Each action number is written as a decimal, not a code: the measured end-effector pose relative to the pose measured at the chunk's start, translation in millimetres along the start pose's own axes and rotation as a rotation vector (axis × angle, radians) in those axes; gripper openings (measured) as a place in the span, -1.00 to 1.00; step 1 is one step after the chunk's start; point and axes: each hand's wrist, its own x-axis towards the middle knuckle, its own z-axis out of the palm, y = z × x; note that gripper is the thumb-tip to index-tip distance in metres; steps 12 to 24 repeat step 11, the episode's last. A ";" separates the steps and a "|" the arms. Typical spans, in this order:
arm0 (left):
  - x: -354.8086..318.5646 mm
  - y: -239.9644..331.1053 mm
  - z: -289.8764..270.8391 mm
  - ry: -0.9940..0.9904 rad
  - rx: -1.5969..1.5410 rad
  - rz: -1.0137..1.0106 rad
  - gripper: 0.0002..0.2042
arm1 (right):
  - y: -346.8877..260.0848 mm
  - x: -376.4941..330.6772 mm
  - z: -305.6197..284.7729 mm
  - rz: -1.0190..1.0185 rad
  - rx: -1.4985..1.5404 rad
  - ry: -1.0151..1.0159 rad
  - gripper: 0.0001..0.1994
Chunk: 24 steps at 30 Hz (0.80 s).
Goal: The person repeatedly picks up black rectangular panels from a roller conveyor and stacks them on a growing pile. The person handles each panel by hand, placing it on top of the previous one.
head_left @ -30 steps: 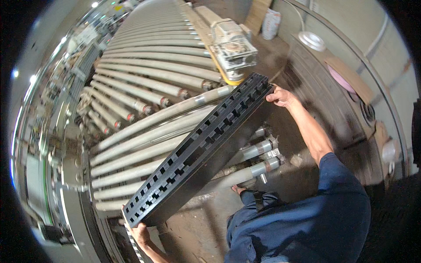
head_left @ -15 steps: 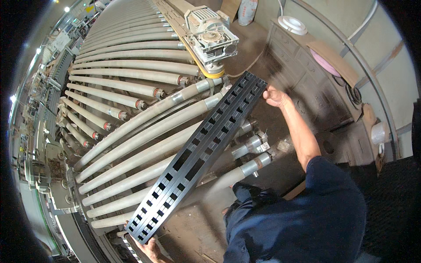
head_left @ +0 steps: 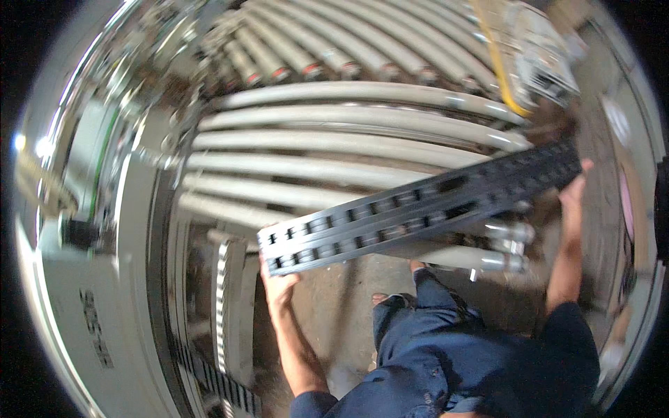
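A long black panel (head_left: 411, 206) with two rows of rectangular cut-outs spans the space in front of me, its right end a little farther away. My left hand (head_left: 281, 284) is closed on its near left end, thumb along the lower edge and fingers partly hidden behind it. At the far right end my right hand (head_left: 575, 187) grips the edge, blurred by motion. Behind and beneath the panel lie the pale rollers (head_left: 306, 167) of a curved conveyor, and whether the panel touches them I cannot tell.
A motor unit (head_left: 540, 59) with a yellow-edged frame stands at the upper right. On the left is a grey machine cabinet (head_left: 80, 313). Near it stand a slotted black-and-white strip (head_left: 221, 306) and a dark slotted piece (head_left: 223, 382). The brown floor (head_left: 334, 306) shows around my feet.
The panel has swung from a steep diagonal to nearly level across the view, still held at both ends. My view has turned left, bringing the grey cabinet in.
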 end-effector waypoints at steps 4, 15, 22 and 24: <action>11.9 -17.1 15.9 0.036 -0.041 0.091 0.13 | 4.0 19.1 -8.6 -0.075 -0.116 0.060 -0.22; -8.3 -12.1 36.2 0.226 0.014 0.449 0.16 | 16.5 79.0 38.1 -0.084 -0.384 0.205 -0.44; -8.3 -12.1 36.2 0.226 0.014 0.449 0.16 | 16.5 79.0 38.1 -0.084 -0.384 0.205 -0.44; -8.3 -12.1 36.2 0.226 0.014 0.449 0.16 | 16.5 79.0 38.1 -0.084 -0.384 0.205 -0.44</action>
